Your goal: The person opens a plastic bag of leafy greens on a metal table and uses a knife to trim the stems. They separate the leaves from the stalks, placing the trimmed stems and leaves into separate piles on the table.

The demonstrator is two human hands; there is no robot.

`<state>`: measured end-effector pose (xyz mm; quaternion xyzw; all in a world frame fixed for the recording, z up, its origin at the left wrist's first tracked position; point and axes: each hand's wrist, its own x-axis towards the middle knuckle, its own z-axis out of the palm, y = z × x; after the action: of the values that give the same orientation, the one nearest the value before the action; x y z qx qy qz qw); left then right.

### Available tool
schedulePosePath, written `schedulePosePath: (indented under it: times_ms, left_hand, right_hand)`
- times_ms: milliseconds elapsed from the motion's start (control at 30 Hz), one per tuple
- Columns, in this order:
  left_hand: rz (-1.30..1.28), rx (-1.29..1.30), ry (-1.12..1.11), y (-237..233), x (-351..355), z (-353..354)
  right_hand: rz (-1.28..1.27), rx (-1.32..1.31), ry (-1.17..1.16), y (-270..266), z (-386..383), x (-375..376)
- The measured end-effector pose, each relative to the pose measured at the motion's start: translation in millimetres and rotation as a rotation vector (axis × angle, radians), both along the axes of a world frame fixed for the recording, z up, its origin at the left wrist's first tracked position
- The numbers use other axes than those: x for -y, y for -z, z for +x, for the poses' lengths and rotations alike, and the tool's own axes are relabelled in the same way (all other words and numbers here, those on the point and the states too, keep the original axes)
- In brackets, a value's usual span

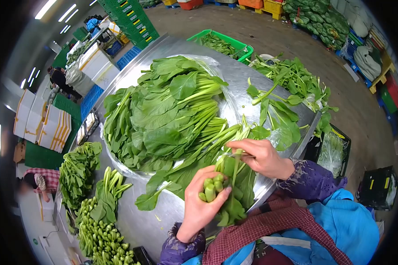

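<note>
- While the left hand [203, 201] is closed in a fist round the bundle [235, 205], the cut stem ends stick out past the fingers, on the side facing the pile [163, 115].
- From that fist the bundle's long axis runs away from the pile: stems toward the pile, leaves hanging toward the person's sleeve and off the table [163, 216] edge.
- The right hand [263, 157] sits just beyond the bundle, farther from the body, fingers pinched shut on a stalk [235, 164] that leads down into the bundle.
- Both hands touch the same bunch; the left carries it, the right holds only its upper side.
- The pile lies just beside both hands on a clear plastic sheet, its stems pointing toward them; the left hand is slightly nearer to it.
- On the pile's far side from the left hand, loose greens [292, 79] are strewn over the table, with a green crate [225, 44] past them.
- Well apart from the pile, at the table's other end, trimmed bunches [97, 221] lie in rows.
</note>
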<state>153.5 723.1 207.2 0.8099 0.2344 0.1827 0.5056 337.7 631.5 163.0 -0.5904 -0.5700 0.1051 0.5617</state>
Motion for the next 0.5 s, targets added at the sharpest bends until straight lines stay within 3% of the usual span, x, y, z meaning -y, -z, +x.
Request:
schedulePosePath:
  times_ms: [67,233,300,333,433,467,500]
  left_hand:
    - [-0.105,0.057,0.019,5,-1,-2]
    - [-0.127,0.021,0.068,5,1,-4]
    - [-0.469,0.071,0.004,8,4,-8]
    - [-0.467,0.071,0.004,10,3,-10]
    - [-0.678,0.128,-0.014,14,-2,-11]
    - [-0.778,0.117,-0.028,15,-3,-10]
    - [-0.788,0.119,-0.020,12,-1,-7]
  right_hand:
    - [-0.152,0.298,-0.013,8,5,4]
    - [-0.206,0.398,0.042,8,-1,0]
    - [-0.211,0.409,0.193,27,5,-4]
    - [-0.209,0.409,0.193,29,7,-4]
    - [-0.099,0.045,0.071,11,5,-5]
    - [-0.109,0.035,0.071,3,-1,-4]
    - [-0.140,-0.112,-0.093,-3,-5,-4]
